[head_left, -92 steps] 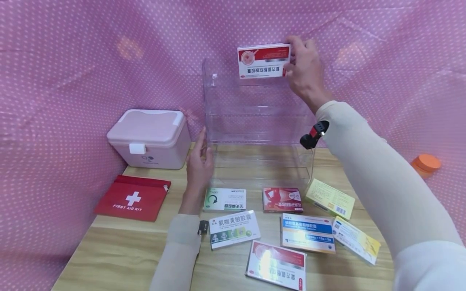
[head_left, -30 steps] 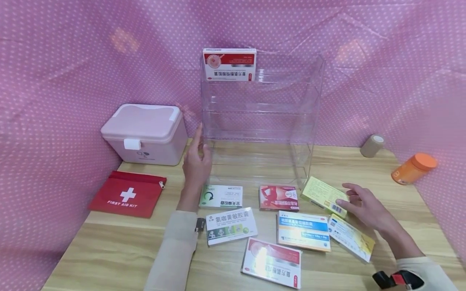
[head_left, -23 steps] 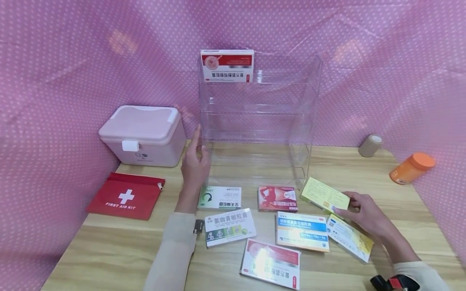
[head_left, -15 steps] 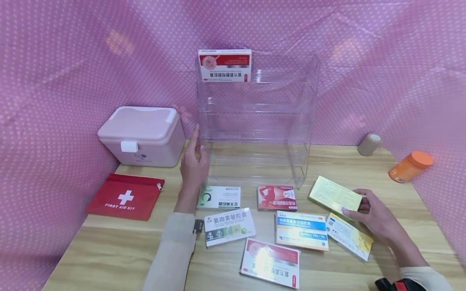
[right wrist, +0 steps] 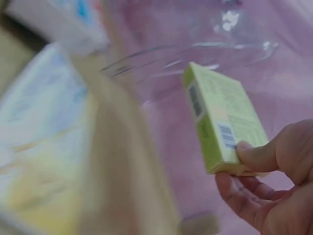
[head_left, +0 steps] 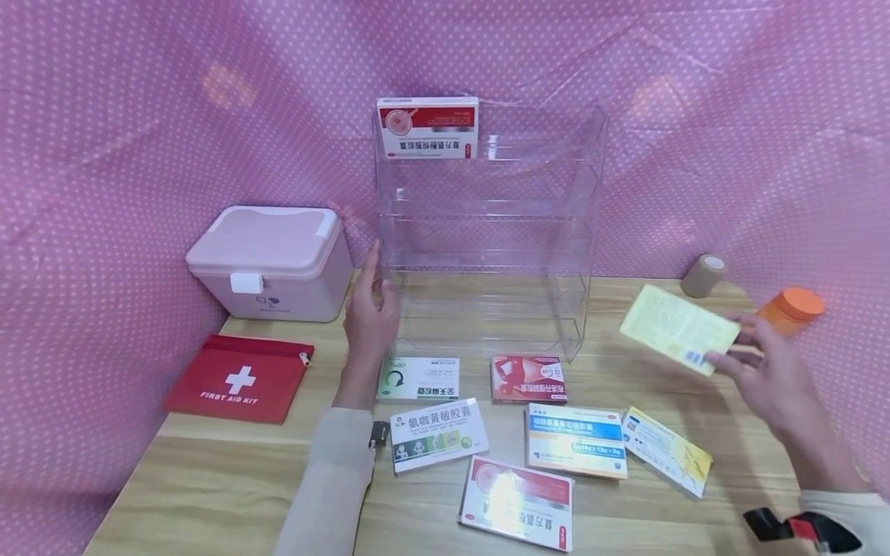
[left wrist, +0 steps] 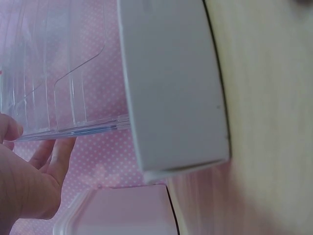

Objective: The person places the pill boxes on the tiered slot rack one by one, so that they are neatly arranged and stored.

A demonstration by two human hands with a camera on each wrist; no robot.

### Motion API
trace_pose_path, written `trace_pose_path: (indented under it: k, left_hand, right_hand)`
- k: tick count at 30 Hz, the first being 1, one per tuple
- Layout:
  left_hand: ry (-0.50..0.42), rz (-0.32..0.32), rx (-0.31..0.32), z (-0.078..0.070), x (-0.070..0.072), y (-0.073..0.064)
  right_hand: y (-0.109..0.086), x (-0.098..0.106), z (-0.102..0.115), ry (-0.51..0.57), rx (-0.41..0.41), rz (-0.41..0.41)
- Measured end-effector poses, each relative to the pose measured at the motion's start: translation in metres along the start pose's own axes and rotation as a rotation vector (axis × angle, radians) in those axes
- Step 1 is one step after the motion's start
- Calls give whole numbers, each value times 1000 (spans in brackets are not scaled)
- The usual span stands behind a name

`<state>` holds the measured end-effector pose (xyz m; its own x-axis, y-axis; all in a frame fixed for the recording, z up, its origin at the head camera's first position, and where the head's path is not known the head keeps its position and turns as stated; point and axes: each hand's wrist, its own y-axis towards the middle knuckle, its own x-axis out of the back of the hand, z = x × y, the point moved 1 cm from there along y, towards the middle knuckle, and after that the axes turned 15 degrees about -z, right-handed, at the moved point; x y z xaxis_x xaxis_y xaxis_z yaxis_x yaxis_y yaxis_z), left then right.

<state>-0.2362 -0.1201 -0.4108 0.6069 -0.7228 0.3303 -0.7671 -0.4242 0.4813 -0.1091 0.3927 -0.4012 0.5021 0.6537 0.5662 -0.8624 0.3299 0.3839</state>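
Note:
A yellow-green medicine box (head_left: 674,326) is raised above the table at the right, pinched near one end between the thumb and fingers of my right hand (head_left: 775,371). Barcodes show on it in the right wrist view, close to the thumb (right wrist: 254,155). My left hand (head_left: 371,316) holds the left side panel of a clear tiered display rack (head_left: 487,216). In the left wrist view, the thumb lies on one side of that panel and the fingers (left wrist: 61,156) on the other. A red-and-white medicine box (head_left: 429,131) stands in the rack's top tier, at its left end.
Several medicine boxes lie before the rack, among them a green-and-white box (head_left: 419,378), a red box (head_left: 528,378) and a blue-and-orange box (head_left: 575,440). A pink case (head_left: 271,262) and red first aid pouch (head_left: 239,378) are left; an orange bottle (head_left: 796,305) and beige roll (head_left: 704,276) right.
The red-and-white box was let go in the top tier. My right hand came down, took the yellow-green box from the table and moved it up and right. My left hand stayed at the rack.

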Motion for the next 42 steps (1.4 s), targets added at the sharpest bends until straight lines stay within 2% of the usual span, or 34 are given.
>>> trace_pose_path:
  k: [6, 11, 16, 19, 21, 24, 28, 33, 38, 42]
  left_hand:
    - [3, -7, -2, 1, 0, 0]
    - [-7, -11, 2, 0, 0, 0]
    - [-13, -9, 7, 1, -1, 1]
    - [-24, -6, 9, 0, -2, 2]
    - [-32, 2, 10, -1, -2, 3]
    - [-27, 17, 23, -1, -3, 2]
    - [-7, 17, 52, -1, -2, 0]
    - [-7, 19, 48, 0, -3, -3]
    - [-7, -5, 11, 1, -3, -1]
    - [-8, -6, 5, 3, -3, 1]
  right_hand:
    - [44, 10, 61, -38, 47, -101]
    - [88, 5, 119, 27, 94, -138]
    - [137, -8, 180, -33, 170, -145]
    - [164, -20, 214, -30, 222, -169]
    - [180, -30, 232, -44, 275, -202]
    - [200, -46, 254, -73, 327, -199]
    - [219, -67, 268, -109, 363, -153]
    - [231, -82, 268, -145, 352, -142]
    - [234, -90, 264, -176, 345, -74]
    - [230, -97, 259, -185, 356, -44]
